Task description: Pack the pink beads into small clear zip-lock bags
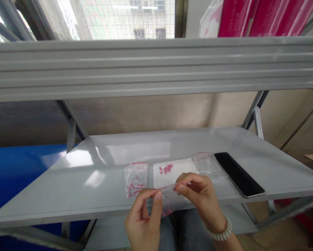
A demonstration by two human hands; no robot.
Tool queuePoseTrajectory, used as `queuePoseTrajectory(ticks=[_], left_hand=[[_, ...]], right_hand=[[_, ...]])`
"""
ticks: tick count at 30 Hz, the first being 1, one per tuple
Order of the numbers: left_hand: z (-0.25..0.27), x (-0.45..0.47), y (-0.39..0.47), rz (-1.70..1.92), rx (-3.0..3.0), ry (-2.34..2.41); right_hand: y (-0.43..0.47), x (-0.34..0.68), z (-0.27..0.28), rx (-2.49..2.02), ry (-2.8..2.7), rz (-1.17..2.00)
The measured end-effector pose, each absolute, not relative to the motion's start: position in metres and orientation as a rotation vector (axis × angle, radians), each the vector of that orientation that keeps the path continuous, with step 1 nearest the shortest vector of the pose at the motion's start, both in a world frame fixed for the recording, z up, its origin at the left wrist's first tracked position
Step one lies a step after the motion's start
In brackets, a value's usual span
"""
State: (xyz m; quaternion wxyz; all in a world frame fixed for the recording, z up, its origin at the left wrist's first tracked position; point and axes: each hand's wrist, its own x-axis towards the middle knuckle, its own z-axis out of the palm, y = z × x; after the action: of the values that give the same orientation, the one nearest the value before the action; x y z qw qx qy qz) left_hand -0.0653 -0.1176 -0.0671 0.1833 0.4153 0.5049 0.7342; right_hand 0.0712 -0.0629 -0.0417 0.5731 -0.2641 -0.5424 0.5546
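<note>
Between my hands hangs a clear zip bag with a red line along its top and a few pink pieces low inside. My left hand pinches one end of that top edge between thumb and finger. The other end is pinched by my right hand, which wears a pale coiled band at the wrist. Just beyond lies a white sheet of paper bearing a small cluster of pink pieces. To its left rests another zip bag with pink pieces in its lower part.
Flat clear bags lie right of the paper, beside a black tablet-like device. All rest on a grey shelf. A thick metal beam crosses above it, with pink boxes higher up. Slanted struts stand at both sides.
</note>
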Motion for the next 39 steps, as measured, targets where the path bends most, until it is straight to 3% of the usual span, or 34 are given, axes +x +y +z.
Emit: queuePoseTrajectory(ticks=[11, 17, 28, 34, 39], left_hand=[[-0.048, -0.073, -0.118, 1.942, 1.562, 1.299], [-0.049, -0.081, -0.117, 1.988, 1.415, 1.386], [-0.020, -0.120, -0.118, 1.951, 1.369, 1.508], [0.001, -0.154, -0.091, 1.857, 1.209, 1.494], [-0.019, -0.177, -0.051, 1.751, 1.256, 1.589]], right_hand=[[-0.074, 0.057, -0.046, -0.530, -1.405, 1.240], [-0.081, 0.044, -0.041, -0.564, -1.510, 0.980], [-0.077, 0.023, -0.013, -0.564, -1.564, 0.851], [-0.034, -0.006, -0.003, -0.696, -1.467, 1.216], [0.017, -0.033, -0.030, -0.809, -1.443, 1.268]])
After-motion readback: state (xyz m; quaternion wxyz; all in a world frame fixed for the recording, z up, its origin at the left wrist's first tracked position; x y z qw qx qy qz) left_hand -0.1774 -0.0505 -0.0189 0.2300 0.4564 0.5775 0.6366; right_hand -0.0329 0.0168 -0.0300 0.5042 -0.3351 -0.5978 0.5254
